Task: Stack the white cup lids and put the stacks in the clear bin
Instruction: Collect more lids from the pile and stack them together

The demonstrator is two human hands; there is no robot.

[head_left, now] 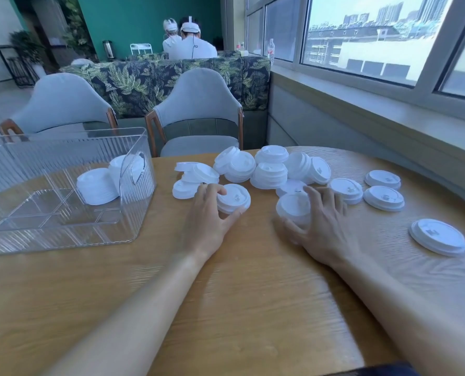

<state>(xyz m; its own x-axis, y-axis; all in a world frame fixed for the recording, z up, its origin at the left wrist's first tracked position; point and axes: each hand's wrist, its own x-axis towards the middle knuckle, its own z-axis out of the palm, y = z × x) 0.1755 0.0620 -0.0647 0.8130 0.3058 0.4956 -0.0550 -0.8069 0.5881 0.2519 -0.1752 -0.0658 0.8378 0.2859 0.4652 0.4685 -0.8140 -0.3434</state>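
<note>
Left hand (208, 213) grips a short lid stack (233, 198) at frame centre, fingers and thumb curled round it; right hand (325, 221) grips another lid stack (293, 208) just right of it. Loose white lids (269, 169) pile behind both hands on the table (226, 280); clear bin (63, 185) at left holds two stacks (97, 189).

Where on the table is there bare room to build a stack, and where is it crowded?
Bare wood lies between the forearms, near the table edge, and between the clear bin and left hand. Crowded: the lid pile beyond both hands; loose lids spread past the right hand.
</note>
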